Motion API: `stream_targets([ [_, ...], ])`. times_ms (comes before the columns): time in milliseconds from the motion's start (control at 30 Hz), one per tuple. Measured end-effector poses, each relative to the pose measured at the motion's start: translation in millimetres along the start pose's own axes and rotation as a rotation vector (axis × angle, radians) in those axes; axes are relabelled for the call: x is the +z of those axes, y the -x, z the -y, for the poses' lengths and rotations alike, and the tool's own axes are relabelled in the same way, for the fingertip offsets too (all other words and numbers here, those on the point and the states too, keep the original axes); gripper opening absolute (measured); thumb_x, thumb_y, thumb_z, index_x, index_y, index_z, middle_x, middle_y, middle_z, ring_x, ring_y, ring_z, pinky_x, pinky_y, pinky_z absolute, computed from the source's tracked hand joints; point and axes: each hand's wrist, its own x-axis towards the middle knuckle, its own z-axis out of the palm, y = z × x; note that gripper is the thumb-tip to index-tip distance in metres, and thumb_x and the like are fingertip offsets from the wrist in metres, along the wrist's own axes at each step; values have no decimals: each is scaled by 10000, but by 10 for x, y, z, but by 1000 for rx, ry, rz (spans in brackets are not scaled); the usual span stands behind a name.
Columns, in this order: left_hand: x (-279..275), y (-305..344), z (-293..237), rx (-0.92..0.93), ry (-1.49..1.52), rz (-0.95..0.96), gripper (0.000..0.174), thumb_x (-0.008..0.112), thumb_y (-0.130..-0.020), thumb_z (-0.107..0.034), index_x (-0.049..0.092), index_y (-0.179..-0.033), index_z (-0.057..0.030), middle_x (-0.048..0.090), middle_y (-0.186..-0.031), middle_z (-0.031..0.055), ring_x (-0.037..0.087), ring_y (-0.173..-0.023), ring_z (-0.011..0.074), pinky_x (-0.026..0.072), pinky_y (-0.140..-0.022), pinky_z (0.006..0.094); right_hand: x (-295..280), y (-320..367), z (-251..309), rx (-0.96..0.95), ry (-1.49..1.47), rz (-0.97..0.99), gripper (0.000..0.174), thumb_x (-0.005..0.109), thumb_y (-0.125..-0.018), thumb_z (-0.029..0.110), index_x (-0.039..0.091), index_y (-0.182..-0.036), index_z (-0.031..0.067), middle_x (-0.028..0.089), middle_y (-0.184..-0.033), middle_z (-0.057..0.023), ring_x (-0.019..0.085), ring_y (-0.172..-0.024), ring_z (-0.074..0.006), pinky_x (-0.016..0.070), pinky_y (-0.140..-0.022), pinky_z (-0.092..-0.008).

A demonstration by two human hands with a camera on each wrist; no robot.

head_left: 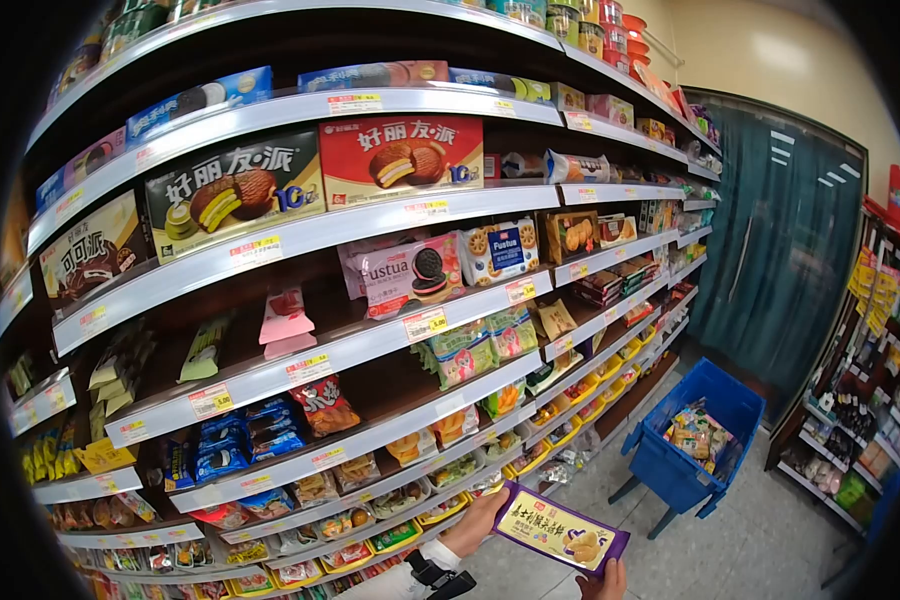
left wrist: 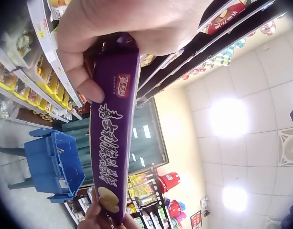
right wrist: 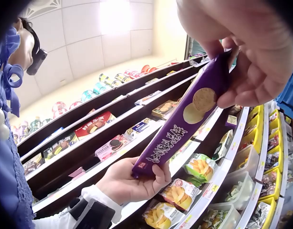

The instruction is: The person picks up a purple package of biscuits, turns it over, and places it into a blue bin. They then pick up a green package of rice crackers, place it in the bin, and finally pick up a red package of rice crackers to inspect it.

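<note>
A purple-edged biscuit package (head_left: pixel 560 530) with a cream front panel is held between both hands, low in the head view. The left hand (head_left: pixel 475 522) grips its left end, thumb and fingers round the wrapper. At its lower right corner, the right hand (head_left: pixel 605 582) pinches the edge. In the left wrist view the purple side of the package (left wrist: pixel 113 129) hangs below the left hand (left wrist: pixel 132 28). In the right wrist view the right hand (right wrist: pixel 246 52) holds the upper end and the left hand (right wrist: pixel 132 181) the lower end.
Curved store shelves (head_left: pixel 350 215) with packaged snacks fill the left and middle. A blue basket cart (head_left: pixel 690 430) holding several packages stands on the grey floor (head_left: pixel 580 500) at the right. Behind it are a dark teal door curtain (head_left: pixel 770 250) and another rack (head_left: pixel 870 400).
</note>
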Motion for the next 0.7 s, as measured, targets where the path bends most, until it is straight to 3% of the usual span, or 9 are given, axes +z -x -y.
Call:
stream_targets([
  [233, 284, -187, 6, -48, -7, -20, 432, 416, -943, -397, 554, -1106, -22, 617, -956, 21, 575, -828, 78, 477, -725, 244, -63, -182, 220, 8, 24, -45, 374, 495, -919, 304, 482, -1234, 101, 597, -903, -14, 565, -745, -118, 469, -630, -273],
  [467, 668, -363, 32, -59, 32, -144, 443, 425, -935, -417, 569, -1077, -24, 619, -954, 21, 570, -820, 71, 468, -719, 229, -299, -705, 545, 64, 47, 74, 330, 516, -917, 255, 501, -1190, 72, 591, -890, -27, 551, -721, -109, 460, -620, -250],
  [700, 1161, -551, 129, 64, 105, -205, 436, 425, -938, -402, 583, -1050, -11, 623, -901, 9, 570, -759, 69, 466, -665, 221, -546, -1212, 927, 32, 131, 136, 330, 515, -918, 237, 499, -1190, 50, 580, -938, -42, 558, -764, -118, 464, -610, -248],
])
